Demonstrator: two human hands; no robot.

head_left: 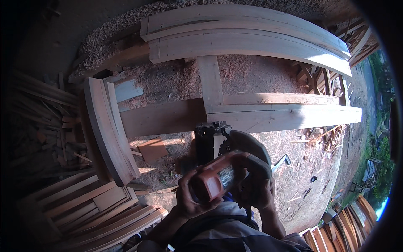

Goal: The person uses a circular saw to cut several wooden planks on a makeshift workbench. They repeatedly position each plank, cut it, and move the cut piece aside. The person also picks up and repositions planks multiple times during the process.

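Observation:
A red-and-black circular saw is gripped between my two hands at the lower centre, its dark base plate and guard pointing forward toward a pale plank with a line marked along it. My left hand is wrapped round the saw's red motor housing. My right hand is closed on the dark rear handle. Whether the base plate touches the plank's near edge I cannot tell.
Long boards lie across the far side, and more stand crosswise at left on trestle timbers. A short crosspiece joins the middle. Stacked planks fill the lower left; offcuts and shavings litter the ground at right.

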